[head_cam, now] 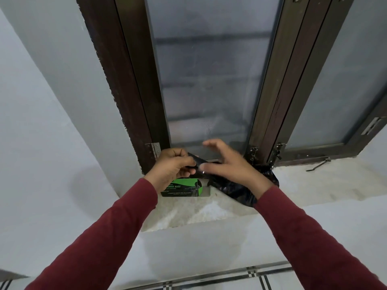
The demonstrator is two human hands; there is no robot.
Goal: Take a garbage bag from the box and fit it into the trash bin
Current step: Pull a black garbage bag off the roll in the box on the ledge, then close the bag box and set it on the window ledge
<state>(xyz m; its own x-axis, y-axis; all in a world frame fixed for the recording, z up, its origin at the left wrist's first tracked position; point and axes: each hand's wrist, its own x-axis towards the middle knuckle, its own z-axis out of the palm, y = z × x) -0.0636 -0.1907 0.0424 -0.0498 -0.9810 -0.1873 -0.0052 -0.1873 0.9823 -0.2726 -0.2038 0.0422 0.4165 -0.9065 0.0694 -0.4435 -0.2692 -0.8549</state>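
A green and black garbage bag box (181, 187) lies on the stone window sill (314, 183), just under my hands. My left hand (171, 169) pinches a folded black garbage bag (195, 159) above the box. My right hand (229, 164) hovers beside it with its fingers spread and blurred, the thumb near the bag's edge. A crumpled black plastic bag (236, 190) lies on the sill under my right wrist. No trash bin is in view.
A dark-framed window with a mesh screen (207, 80) rises right behind my hands. Hinges and a latch (318, 164) sit along the frame's base. White walls flank the sill, and a tiled floor (230, 277) shows below.
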